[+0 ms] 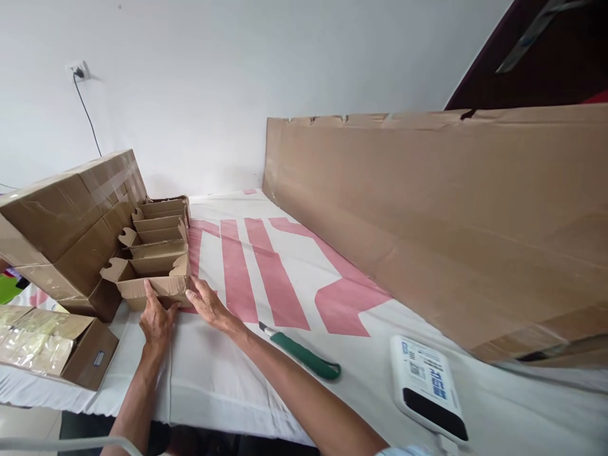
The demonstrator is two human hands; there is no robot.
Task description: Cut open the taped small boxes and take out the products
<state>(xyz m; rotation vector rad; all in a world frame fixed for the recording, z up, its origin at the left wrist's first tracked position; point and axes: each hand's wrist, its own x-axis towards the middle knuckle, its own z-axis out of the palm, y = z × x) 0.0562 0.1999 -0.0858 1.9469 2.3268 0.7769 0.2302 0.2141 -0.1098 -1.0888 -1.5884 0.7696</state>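
Note:
The nearest open-topped cardboard box (154, 288) stands at the front of a row of similar boxes, its end flaps sticking up. My left hand (158, 320) rests against its front wall, index finger stretched up towards the rim and thumb out to the side. At the box's right front corner, my right hand (209, 304) touches the side with its fingers extended. Neither hand is wrapped round anything. To the right of my right forearm, a green utility knife (306, 354) lies on the cloth with a bit of blade showing.
More open boxes (159, 233) reach back towards the wall, beside stacked taped cartons (71, 221). A taped carton (90, 361) sits at the left front edge. A large cardboard sheet (427, 209) stands along the right. A white device (427, 386) lies on the tablecloth (228, 386).

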